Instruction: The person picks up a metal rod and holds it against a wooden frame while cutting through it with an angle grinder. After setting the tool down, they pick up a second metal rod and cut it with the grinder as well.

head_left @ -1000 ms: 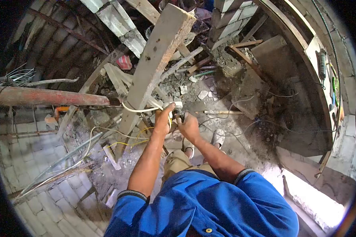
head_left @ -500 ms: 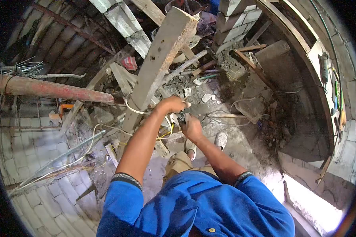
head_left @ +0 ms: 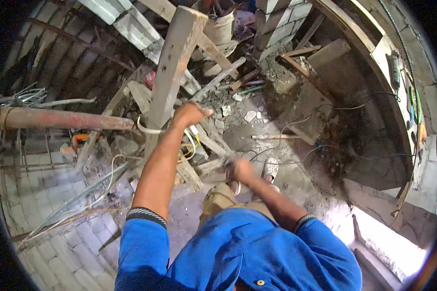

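Observation:
My left hand (head_left: 189, 114) is raised against a leaning wooden plank (head_left: 172, 63) and grips a white cable (head_left: 148, 130) that loops round the plank's left edge. My right hand (head_left: 241, 169) is lower, near my knee, and blurred by motion. It is closed in a fist on a small dark tool (head_left: 226, 160) that sticks out to the left. Thin yellow and white wires (head_left: 192, 145) hang below the left hand. My sandalled foot (head_left: 269, 168) stands on the dusty floor just right of the right hand.
A rusty red pipe (head_left: 58, 119) runs in from the left. Planks, rubble and a bucket (head_left: 219, 29) are piled behind the plank, beside grey blocks (head_left: 279, 17). A stick (head_left: 277, 137) and loose dark wires lie on the floor. A power tool (head_left: 395, 72) rests on the right ledge.
My left hand has risen up and left along the plank, pulling the white cable. My right hand has dropped down and away from it with the tool.

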Demonstrator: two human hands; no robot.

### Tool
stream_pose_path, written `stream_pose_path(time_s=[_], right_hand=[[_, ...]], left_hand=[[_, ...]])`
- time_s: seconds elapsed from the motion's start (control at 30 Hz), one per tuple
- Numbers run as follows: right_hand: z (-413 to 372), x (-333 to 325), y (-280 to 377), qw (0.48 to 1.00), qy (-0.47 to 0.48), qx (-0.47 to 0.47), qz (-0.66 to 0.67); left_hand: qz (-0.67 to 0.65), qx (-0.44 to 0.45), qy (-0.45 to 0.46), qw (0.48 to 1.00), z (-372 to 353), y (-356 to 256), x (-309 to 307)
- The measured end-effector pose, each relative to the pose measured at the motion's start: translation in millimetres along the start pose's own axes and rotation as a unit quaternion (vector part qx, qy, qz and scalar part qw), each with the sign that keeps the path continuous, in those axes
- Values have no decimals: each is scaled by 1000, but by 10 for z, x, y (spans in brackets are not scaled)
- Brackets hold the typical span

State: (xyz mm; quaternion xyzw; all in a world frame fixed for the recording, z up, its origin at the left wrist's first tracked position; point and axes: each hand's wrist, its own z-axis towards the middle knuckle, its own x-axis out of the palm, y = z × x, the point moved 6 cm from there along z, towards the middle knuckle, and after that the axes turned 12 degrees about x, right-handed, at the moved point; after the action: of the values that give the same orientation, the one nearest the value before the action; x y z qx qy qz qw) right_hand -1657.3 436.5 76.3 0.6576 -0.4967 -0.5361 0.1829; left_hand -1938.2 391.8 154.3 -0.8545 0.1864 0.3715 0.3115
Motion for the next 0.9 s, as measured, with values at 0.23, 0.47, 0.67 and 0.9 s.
stream_pose_path(time_s=[0.23,0.47,0.67,0.9], right_hand=[[730,-422,139,986,-24,54,-156],[807,-210,966,997,-4,3,74],[936,-65,1040,999,-5,-24,33],[953,-47,1151,997,-20,18,71]], left_hand=[[-74,-28,164,983,-13,-62,285],[-39,-42,125,991,-94,127,122],[-35,-29,86,995,-191,87,60],[-41,28,77,996,-93,218,184]])
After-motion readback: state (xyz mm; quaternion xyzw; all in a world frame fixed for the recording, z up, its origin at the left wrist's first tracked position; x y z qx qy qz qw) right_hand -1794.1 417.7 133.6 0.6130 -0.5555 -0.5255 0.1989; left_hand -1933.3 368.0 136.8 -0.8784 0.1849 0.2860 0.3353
